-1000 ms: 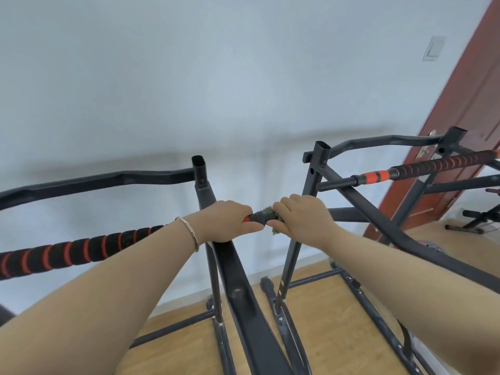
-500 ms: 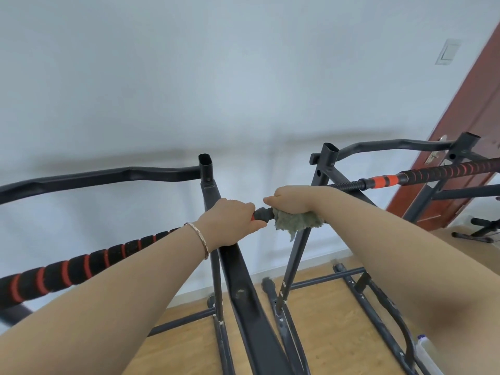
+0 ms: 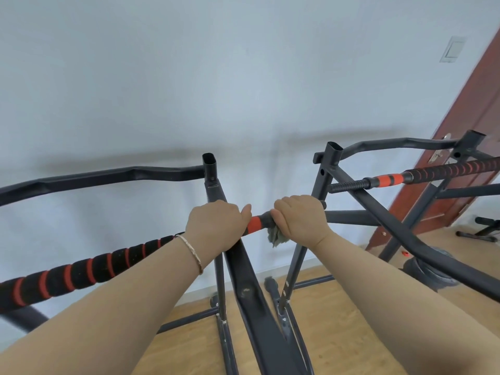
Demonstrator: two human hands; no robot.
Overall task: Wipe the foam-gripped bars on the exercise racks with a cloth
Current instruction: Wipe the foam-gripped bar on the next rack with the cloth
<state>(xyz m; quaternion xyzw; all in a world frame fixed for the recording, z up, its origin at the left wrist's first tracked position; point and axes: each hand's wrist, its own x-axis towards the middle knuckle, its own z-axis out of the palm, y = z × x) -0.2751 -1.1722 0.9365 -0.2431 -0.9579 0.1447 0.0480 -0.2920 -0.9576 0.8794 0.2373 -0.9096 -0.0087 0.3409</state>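
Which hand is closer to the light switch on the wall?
Right. The right hand grips the cloth on the bar end, below the switch; the left hand grips the bar farther left.

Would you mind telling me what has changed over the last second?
The right hand rolled the cloth around the bar's end, so less cloth hangs out now. The left hand kept its grip on the bar; the racks stayed put.
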